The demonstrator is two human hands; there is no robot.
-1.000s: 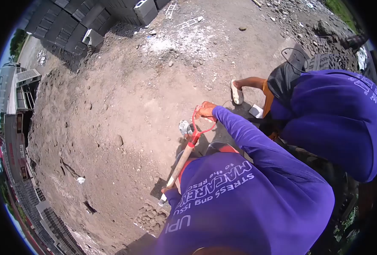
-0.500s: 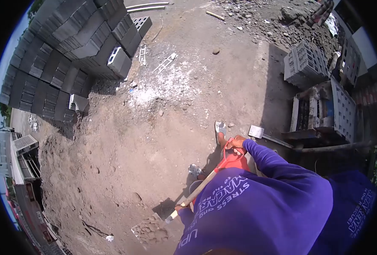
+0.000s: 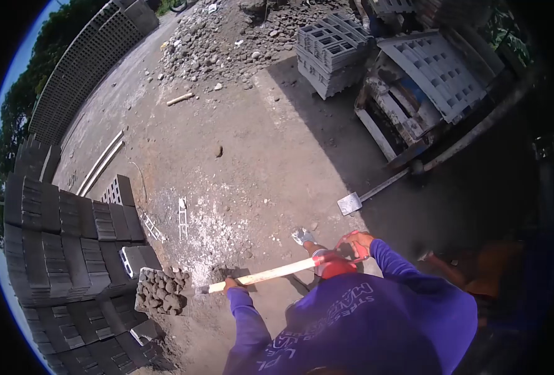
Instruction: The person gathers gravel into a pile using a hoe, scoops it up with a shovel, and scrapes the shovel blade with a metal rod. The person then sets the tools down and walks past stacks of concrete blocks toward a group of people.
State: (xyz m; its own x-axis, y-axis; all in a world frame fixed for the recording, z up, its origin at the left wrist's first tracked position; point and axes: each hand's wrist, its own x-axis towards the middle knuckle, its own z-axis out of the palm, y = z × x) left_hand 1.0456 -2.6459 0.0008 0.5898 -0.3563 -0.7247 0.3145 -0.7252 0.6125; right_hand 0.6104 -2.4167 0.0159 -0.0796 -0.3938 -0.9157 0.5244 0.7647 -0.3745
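The right hand [image 3: 360, 241] closes its grip on the red handle [image 3: 324, 259] of a shovel [image 3: 277, 273]; the left hand [image 3: 232, 285] has its grip wrapped round the pale shaft near the blade. The shovel lies across the front of the body, its blade heaped with brown lumps [image 3: 162, 291]. Stacked grey blocks [image 3: 70, 265] stand close by the load, barring the left side; whether they touch cannot be told. White powder [image 3: 211, 240] covers the ground beyond the shaft. In the shade at right is another person [image 3: 492, 269], partly hidden. Farther out come a pale square piece [image 3: 350, 204], a wooden frame [image 3: 402, 109], gridded grey slabs [image 3: 333, 53], then a rubble heap [image 3: 217, 40].
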